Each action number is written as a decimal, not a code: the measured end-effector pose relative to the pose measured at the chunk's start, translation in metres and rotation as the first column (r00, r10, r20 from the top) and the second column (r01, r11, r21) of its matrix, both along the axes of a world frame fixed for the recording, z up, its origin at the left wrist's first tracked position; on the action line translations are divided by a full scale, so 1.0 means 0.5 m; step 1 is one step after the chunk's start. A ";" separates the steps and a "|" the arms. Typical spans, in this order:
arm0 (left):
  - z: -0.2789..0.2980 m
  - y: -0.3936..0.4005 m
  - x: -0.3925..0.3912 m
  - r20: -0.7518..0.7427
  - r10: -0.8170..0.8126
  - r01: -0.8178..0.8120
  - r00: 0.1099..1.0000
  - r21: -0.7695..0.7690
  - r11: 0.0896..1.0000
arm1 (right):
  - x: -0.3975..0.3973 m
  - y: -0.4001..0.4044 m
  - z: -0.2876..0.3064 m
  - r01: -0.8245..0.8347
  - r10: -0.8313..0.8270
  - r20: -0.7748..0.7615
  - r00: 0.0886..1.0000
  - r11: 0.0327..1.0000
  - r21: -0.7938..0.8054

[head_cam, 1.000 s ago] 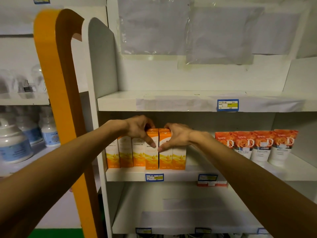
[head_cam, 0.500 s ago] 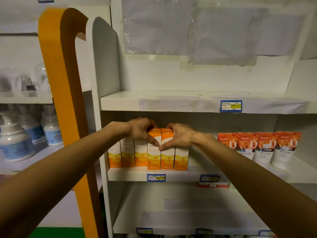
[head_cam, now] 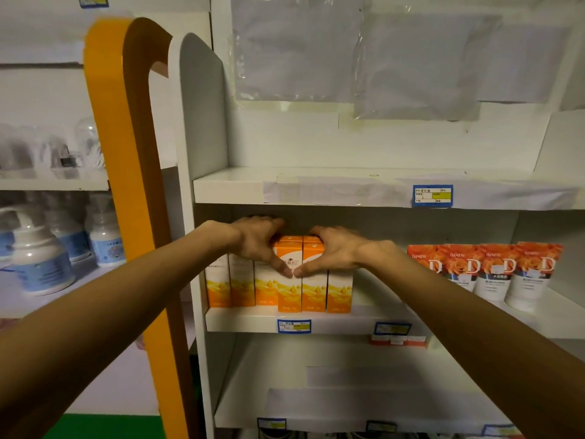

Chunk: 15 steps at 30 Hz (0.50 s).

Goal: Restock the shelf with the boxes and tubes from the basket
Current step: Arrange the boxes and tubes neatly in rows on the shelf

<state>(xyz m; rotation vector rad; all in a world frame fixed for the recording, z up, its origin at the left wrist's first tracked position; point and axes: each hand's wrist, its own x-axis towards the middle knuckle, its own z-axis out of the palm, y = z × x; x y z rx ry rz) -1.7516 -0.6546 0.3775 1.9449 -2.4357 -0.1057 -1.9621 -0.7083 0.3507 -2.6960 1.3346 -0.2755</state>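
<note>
Orange-and-white boxes (head_cam: 289, 274) stand in a row at frame centre on the middle shelf (head_cam: 354, 321); left hand (head_cam: 256, 242) and right hand (head_cam: 335, 248) curl over the two front ones, thumbs pressing their faces. Step: squaring the row. Next, probably, the basket, unseen here

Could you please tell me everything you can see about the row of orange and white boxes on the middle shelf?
The boxes are six tall, narrow cartons, apparently cardboard, orange at top and bottom with a white band and droplet artwork. They stand upright, side by side and touching, at the left end of the middle shelf, above a blue price label. The two middle ones sit slightly forward. The left hand and right hand rest over their tops, thumbs pressing the fronts.
</note>
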 end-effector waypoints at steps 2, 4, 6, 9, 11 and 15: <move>0.008 -0.001 0.020 -0.048 0.024 -0.021 0.999 0.056 0.998 | 0.006 0.011 0.008 -0.027 0.026 -0.013 1.000 0.998 -0.048; 0.013 0.000 0.034 -0.093 0.049 -0.041 0.994 0.093 0.995 | 0.017 0.019 0.013 -0.063 0.062 -0.017 0.998 0.994 -0.087; 0.010 0.001 0.042 -0.074 0.059 -0.052 0.996 0.091 0.994 | 0.033 0.022 0.012 -0.094 0.094 -0.006 0.996 0.991 -0.092; -0.005 -0.002 0.050 -0.073 0.073 -0.070 0.995 0.045 0.997 | 0.051 0.016 0.004 -0.102 0.104 0.023 0.994 0.994 -0.050; -0.010 -0.006 0.055 -0.120 0.071 -0.069 0.990 0.018 0.997 | 0.054 0.011 -0.002 -0.091 0.091 0.006 0.996 0.994 -0.066; -0.003 -0.008 0.060 -0.190 0.040 -0.034 0.981 0.038 0.999 | 0.053 0.005 -0.003 -0.073 0.075 0.018 0.997 0.995 -0.072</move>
